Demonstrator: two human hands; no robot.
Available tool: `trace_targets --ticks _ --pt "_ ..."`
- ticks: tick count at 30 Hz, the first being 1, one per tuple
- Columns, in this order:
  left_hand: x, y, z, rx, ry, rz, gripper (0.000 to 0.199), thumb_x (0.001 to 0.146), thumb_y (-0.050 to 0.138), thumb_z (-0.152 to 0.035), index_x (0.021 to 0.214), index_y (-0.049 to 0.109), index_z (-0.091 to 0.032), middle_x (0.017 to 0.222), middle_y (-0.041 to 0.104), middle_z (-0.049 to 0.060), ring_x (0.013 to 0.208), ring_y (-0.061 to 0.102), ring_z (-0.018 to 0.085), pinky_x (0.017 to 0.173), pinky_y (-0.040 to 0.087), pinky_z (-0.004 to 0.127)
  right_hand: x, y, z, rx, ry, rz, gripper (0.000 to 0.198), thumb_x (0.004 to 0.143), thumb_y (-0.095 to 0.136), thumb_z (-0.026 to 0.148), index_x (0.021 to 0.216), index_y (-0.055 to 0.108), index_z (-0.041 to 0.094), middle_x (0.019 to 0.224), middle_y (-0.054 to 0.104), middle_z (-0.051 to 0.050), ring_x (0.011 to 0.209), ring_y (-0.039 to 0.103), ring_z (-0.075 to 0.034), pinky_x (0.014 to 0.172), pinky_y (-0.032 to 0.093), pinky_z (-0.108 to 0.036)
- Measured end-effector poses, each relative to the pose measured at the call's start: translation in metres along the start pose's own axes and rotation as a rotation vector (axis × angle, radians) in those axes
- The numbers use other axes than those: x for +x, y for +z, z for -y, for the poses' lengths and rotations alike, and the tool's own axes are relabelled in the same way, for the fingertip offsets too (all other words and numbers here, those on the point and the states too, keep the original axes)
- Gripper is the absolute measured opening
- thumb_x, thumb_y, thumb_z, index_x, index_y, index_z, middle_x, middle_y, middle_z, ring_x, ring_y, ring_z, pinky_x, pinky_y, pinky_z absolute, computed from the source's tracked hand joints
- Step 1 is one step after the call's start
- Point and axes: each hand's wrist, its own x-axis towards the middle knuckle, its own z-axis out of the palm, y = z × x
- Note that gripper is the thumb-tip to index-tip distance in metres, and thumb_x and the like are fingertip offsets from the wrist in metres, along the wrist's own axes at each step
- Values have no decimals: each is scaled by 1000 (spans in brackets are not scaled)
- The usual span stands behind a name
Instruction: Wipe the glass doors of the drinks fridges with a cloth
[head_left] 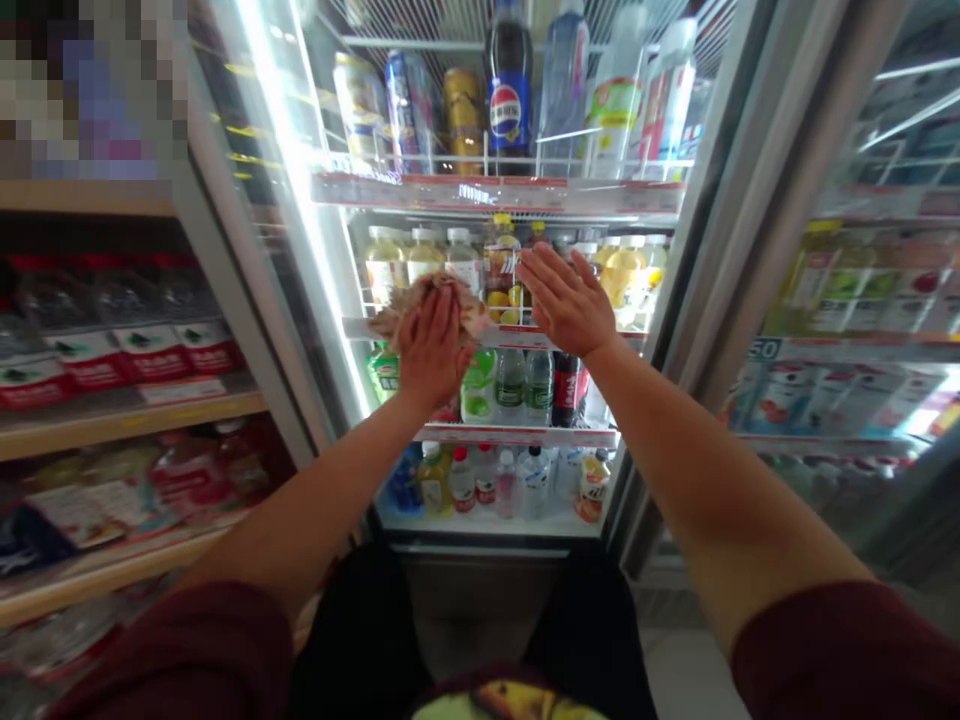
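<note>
"One view reaches me, from the head. I see the left hand (433, 345) over a crumpled cloth (396, 314), fingers slightly bent, keeping it under the palm."

"Where is that cloth?"

"In front of the second shelf (517, 338) of the drinks fridge (495, 524), toward the left end of the shelf's front edge. It spreads out past the fingers, so I judge it is held flat to give a broad face. Whether it meets the shelf or something before it, I can't tell from here."

"And the right hand (571, 302)?"

"Nothing in its grip. Fingers straight and close together, in front of the same shelf, right of its middle, the tips just beside a yellow-capped bottle (501, 262). That flat pose could be for steadying, but I can't make out any contact."

"How do the drinks stand?"

"Along the top shelf (570, 195), a cola bottle (510, 95) near the middle and a gold can (463, 120) left of it. Their fronts face me, I'd guess so the labels can be read. Down by the fridge's bottom front edge stands a red-capped bottle (463, 482)."
</note>
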Motion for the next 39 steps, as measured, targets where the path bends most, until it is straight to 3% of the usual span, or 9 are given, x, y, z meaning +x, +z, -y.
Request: trace_targets --ticks 4,12,19,24,27,29,34,36,39 --pt "-9 0 10 12 70 91 58 103 44 -52 155 45 -28 169 30 6 161 11 29 129 -2 57 -1 2 0 -17 -16 -25 58 102 37 18 159 38 26 165 40 -1 158 29 -22 134 15 -53" --pt "-13 0 28 81 -244 -123 63 108 37 -42 163 23 -14 173 10 13 160 -1 36 124 -5 69 -4 -1 -2 -58 -12 -9 59 101 38 18 159 38 26 165 41 0 157 30 -21 133 19 -51" --pt "-38 4 8 9 124 102 49 104 46 -42 152 51 -30 167 35 5 160 15 32 127 -7 63 -17 3 8 -121 79 -12 59 104 31 20 162 31 30 167 37 2 158 28 -20 133 16 -51" --pt "23 -32 58 50 -226 -153 61 105 42 -39 163 29 -24 173 13 10 160 6 38 123 0 72 -47 27 33 -314 421 -121 60 107 32 38 165 21 26 169 31 -6 159 24 -25 131 10 -57" --pt "46 -40 58 27 -354 -224 64 106 38 -42 165 21 -23 174 5 8 159 2 41 122 -2 72 -59 42 46 -392 538 -174 62 108 32 42 166 18 26 169 31 -8 159 23 -26 130 12 -57" --pt "42 -31 38 13 -299 -199 64 106 38 -45 165 23 -25 174 5 6 159 0 41 122 -3 72 -63 49 51 -416 581 -201 62 108 32 41 166 16 26 169 31 -8 160 23 -25 129 13 -55" --pt "11 -1 -17 1 240 -23 59 104 45 -51 160 37 -34 167 35 0 160 14 28 130 -10 55 -71 55 59 -445 618 -217 62 108 30 37 166 14 25 169 30 -10 160 20 -25 129 16 -52" --pt "17 -3 -13 -14 237 -31 58 104 47 -50 159 37 -35 166 37 0 159 20 26 131 -9 53 -76 57 61 -441 599 -203 63 107 31 36 167 13 23 170 28 -11 161 17 -25 129 16 -52" --pt "42 -19 14 -30 -14 -148 60 105 45 -46 162 32 -32 170 26 2 160 13 31 129 -4 62 -87 60 66 -416 568 -206 65 107 33 33 167 12 22 170 27 -12 162 13 -25 129 15 -52"
